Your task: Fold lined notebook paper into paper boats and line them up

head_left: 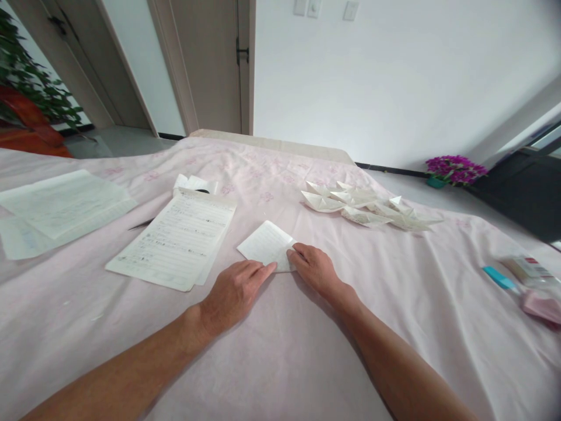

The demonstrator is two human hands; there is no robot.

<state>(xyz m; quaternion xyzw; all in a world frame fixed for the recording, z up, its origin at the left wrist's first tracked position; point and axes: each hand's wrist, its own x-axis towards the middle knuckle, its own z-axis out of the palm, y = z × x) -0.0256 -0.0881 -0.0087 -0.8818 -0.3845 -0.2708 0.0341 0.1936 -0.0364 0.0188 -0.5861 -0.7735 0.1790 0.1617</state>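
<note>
On the pink cloth (272,345), the right hand (319,270) pinches a corner of the folded paper (265,242) while the left hand (232,295), its grip unclear, rests on the near edge, apparently to steady it, with paper boats (363,204) set apart, likely for room.

This looks like a room in a home. Under the left hand (236,295) and right hand (319,272) spreads a pink flowered cloth (272,351). Beyond them, slightly left, is a brown door (208,64) with a dark handle (242,54); beyond and right, a white wall (350,88) with switches (313,8). Far left of the hands stands a leafy plant (39,88); far right, purple flowers (458,168) in a green pot (436,182).
</note>
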